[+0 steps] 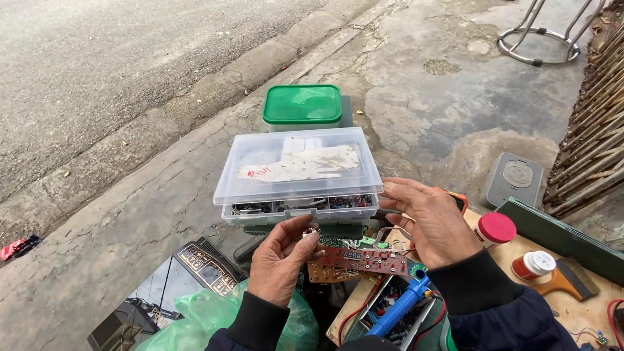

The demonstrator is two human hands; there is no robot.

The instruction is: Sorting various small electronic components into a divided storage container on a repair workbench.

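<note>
My left hand pinches a small round coil between thumb and fingers, just in front of a clear plastic parts box. The box's lid is raised, and several small components lie in its tray. My right hand is at the lid's right front corner with fingers spread; whether it grips the lid I cannot tell. Below both hands lies a red circuit board with a small display.
A green-lidded tub stands behind the box. Two red-capped bottles sit on a wooden board at right, beside a grey device. A blue desoldering pump, a green bag and a black control panel lie near me.
</note>
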